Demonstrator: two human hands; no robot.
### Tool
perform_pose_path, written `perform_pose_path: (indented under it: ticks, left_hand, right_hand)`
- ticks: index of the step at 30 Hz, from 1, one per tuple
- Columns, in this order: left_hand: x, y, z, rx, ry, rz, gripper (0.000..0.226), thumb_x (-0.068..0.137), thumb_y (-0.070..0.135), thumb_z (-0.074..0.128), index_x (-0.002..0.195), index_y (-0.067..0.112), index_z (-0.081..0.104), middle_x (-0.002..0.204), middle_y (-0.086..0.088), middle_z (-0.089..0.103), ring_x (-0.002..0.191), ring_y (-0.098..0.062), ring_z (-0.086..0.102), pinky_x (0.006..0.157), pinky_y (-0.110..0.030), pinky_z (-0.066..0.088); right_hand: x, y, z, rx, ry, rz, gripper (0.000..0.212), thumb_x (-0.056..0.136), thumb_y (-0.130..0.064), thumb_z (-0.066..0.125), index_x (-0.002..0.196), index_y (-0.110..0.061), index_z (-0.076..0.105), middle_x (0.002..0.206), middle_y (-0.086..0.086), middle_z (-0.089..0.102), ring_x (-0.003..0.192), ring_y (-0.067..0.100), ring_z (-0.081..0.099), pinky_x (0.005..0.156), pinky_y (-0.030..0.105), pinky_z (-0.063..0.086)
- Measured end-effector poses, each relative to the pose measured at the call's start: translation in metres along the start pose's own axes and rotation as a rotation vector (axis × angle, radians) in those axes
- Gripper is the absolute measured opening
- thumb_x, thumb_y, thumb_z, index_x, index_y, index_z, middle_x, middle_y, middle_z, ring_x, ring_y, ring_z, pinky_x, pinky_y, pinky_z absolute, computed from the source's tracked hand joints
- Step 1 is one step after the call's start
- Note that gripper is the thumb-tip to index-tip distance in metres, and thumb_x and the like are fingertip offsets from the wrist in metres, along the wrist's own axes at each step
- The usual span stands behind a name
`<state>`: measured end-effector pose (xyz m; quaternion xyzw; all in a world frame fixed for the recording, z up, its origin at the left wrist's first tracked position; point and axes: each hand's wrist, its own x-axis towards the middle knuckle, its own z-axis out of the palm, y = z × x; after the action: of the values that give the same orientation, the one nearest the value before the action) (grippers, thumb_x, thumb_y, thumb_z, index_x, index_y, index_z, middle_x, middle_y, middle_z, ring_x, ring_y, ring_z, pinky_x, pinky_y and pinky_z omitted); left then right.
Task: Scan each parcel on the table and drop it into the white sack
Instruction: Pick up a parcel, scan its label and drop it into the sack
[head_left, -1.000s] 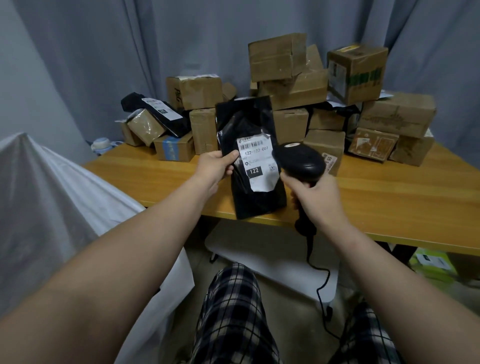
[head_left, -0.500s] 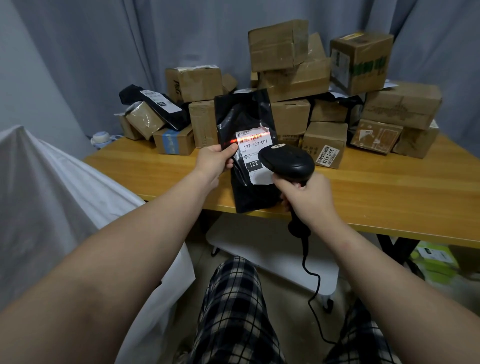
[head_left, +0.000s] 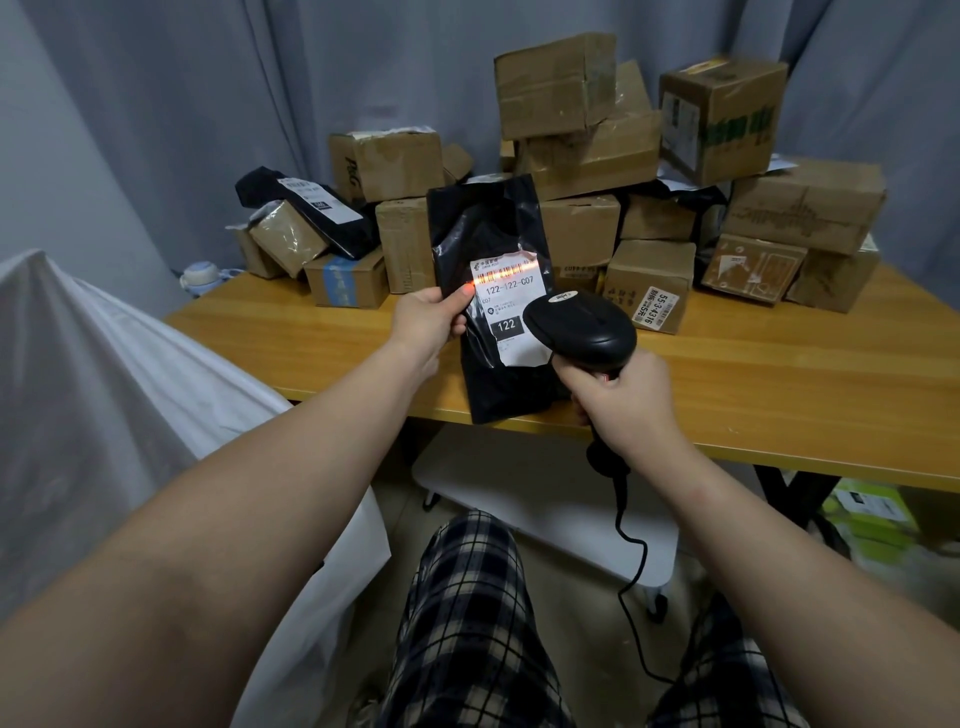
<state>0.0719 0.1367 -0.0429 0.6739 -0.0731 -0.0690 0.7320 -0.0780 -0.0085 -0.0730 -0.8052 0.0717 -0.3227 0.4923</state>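
Observation:
My left hand (head_left: 428, 322) pinches the left edge of a black plastic parcel (head_left: 485, 234), held upright over the table's front edge. Its white label (head_left: 511, 304) reads 122-122-C07, and a red scan line lies across the barcode. My right hand (head_left: 623, 405) grips the handle of a black corded barcode scanner (head_left: 582, 325), aimed at the label from just right of it. The white sack (head_left: 104, 415) stands at the left, below my left arm.
A wooden table (head_left: 753, 384) carries a pile of several cardboard boxes (head_left: 592, 156) and another black parcel (head_left: 311, 205) along the back, against a grey curtain. The scanner cable hangs down past my plaid trousers. A white stool stands under the table.
The scanner's red line has come on over the barcode. The parcel and both hands have stayed in nearly the same place, with the scanner shifted slightly right.

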Motion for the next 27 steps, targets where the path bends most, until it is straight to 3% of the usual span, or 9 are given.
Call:
perform_pose_path:
  ticks: [3,5,9,12,16,19,25,27]
  left_hand:
    - [0.0,-0.001,0.0,0.001,0.003,0.01,0.01,0.092,0.015,0.063,0.085,0.009,0.066,0.081,-0.005,0.067,0.058,-0.006,0.048,0.055,-0.014,0.046]
    - [-0.001,-0.001,0.001,0.002,0.007,0.016,0.01,0.093,0.015,0.063,0.085,0.009,0.066,0.083,-0.005,0.067,0.058,-0.006,0.048,0.056,-0.014,0.047]
    - [-0.001,-0.001,0.001,0.01,0.005,0.023,0.01,0.093,0.015,0.063,0.085,0.009,0.066,0.083,-0.005,0.067,0.057,-0.005,0.048,0.055,-0.014,0.046]
    - [-0.002,-0.002,0.002,0.007,0.005,0.025,0.01,0.093,0.016,0.063,0.085,0.009,0.066,0.081,-0.004,0.066,0.056,-0.005,0.048,0.055,-0.013,0.047]
    - [-0.005,-0.001,0.002,0.006,0.005,0.028,0.01,0.093,0.016,0.062,0.086,0.01,0.066,0.081,-0.004,0.067,0.057,-0.005,0.048,0.056,-0.013,0.047]
    - [-0.014,0.004,0.002,0.033,0.0,0.082,0.01,0.094,0.018,0.061,0.087,0.013,0.067,0.081,-0.001,0.067,0.058,-0.004,0.048,0.06,-0.015,0.048]
    - [-0.049,0.007,-0.01,0.028,0.054,0.277,0.011,0.094,0.018,0.061,0.093,0.01,0.069,0.082,0.0,0.067,0.058,-0.002,0.049,0.058,-0.015,0.045]
    - [-0.059,0.008,-0.022,-0.009,0.081,0.275,0.01,0.094,0.018,0.062,0.092,0.014,0.07,0.08,0.004,0.068,0.06,-0.002,0.05,0.06,-0.016,0.046]
  right_hand:
    - [0.0,0.002,0.0,-0.004,0.02,-0.001,0.025,0.075,-0.023,0.068,0.058,-0.007,0.059,0.049,0.005,0.056,0.055,0.031,0.06,0.057,0.045,0.055]
    - [-0.001,0.003,0.001,-0.023,0.035,-0.009,0.029,0.07,-0.027,0.063,0.059,0.0,0.058,0.052,0.018,0.056,0.059,0.039,0.059,0.057,0.048,0.053]
    - [-0.005,0.006,0.0,-0.021,0.042,-0.013,0.026,0.077,-0.015,0.069,0.06,0.001,0.058,0.052,0.016,0.056,0.054,0.028,0.055,0.058,0.04,0.05]
    - [-0.007,0.008,0.0,-0.022,0.056,-0.019,0.029,0.074,-0.023,0.065,0.06,0.001,0.057,0.051,0.015,0.055,0.054,0.028,0.055,0.055,0.034,0.045]
    - [-0.006,0.011,0.0,-0.008,0.053,0.007,0.023,0.08,-0.015,0.071,0.061,-0.013,0.058,0.049,0.0,0.054,0.055,0.021,0.056,0.058,0.031,0.045]
    - [-0.006,0.011,0.0,0.006,0.059,0.005,0.026,0.08,-0.013,0.072,0.06,-0.019,0.056,0.05,-0.001,0.054,0.055,0.02,0.057,0.057,0.027,0.044]
    - [-0.008,-0.004,0.009,0.064,0.037,-0.04,0.029,0.074,-0.023,0.07,0.062,0.001,0.058,0.052,0.018,0.055,0.052,0.028,0.054,0.053,0.03,0.04]
    - [-0.009,-0.012,0.02,0.089,0.0,-0.045,0.03,0.073,-0.021,0.07,0.058,-0.001,0.054,0.049,0.015,0.051,0.05,0.017,0.047,0.051,0.027,0.035]
